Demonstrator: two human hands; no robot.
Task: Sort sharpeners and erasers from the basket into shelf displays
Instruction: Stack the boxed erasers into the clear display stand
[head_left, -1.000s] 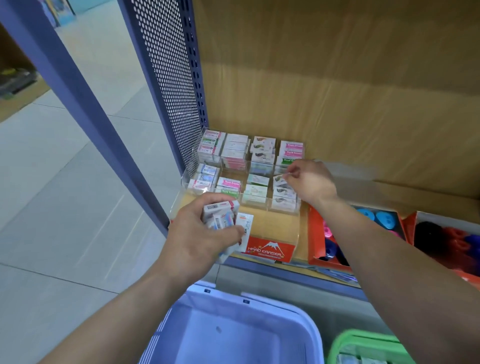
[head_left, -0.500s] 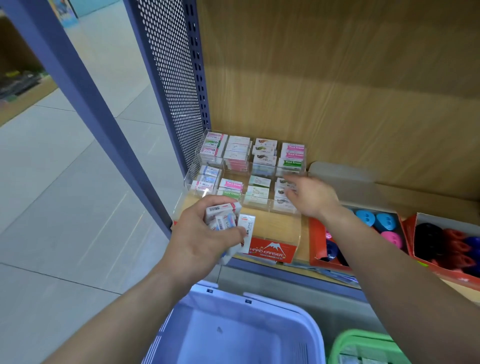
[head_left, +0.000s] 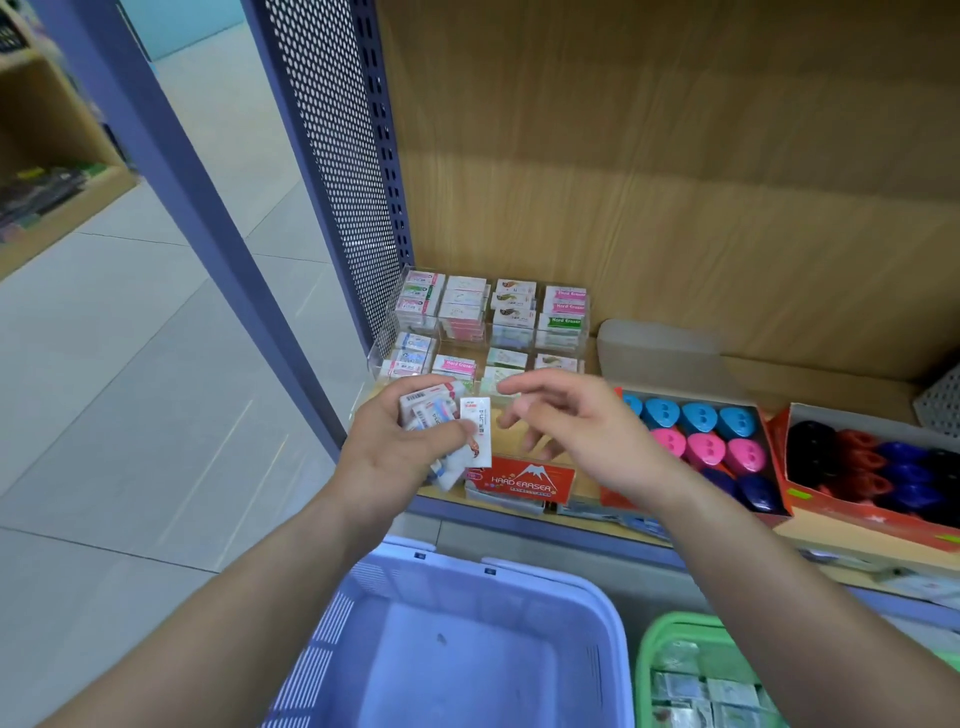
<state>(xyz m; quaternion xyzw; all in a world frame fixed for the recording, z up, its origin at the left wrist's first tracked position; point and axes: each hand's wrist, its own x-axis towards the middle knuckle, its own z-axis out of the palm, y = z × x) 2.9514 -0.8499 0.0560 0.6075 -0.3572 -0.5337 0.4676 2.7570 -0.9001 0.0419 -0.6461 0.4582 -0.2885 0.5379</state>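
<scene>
Hands: two, bare.
- Left hand (head_left: 400, 452): fingers and thumb curled round a bundle of wrapped erasers (head_left: 434, 415), held in front of the shelf's front edge. At least four packets show; the full number cannot be told, since the palm hides the rest. One white eraser (head_left: 478, 431) stands upright at the bundle's right edge, beside the thumb tip.
- Right hand (head_left: 582, 431): fingers loosely spread and relaxed, holding nothing. Its fingertips (head_left: 506, 387) sit just beside the white eraser, apart from it.

Clear acrylic display (head_left: 387, 338): one, on the wooden shelf against the perforated side panel (head_left: 337, 182). Two rows of four compartments hold stacked erasers, with the front row partly hidden by the hands. A red "HARD ERASER" label (head_left: 522, 480) fronts it.

Sharpener boxes: two, to the right of the display.
- Orange box (head_left: 613, 496): four light-blue sharpeners (head_left: 698, 418), three pink sharpeners (head_left: 706, 449), and two dark-blue sharpeners (head_left: 758, 491) in view.
- Red box (head_left: 841, 506): black, red and blue sharpeners, too blurred to count.

Baskets: two, below the shelf.
- Blue basket (head_left: 545, 574): under the hands.
- Green basket (head_left: 670, 621): to its right, holding wrapped packets.
</scene>
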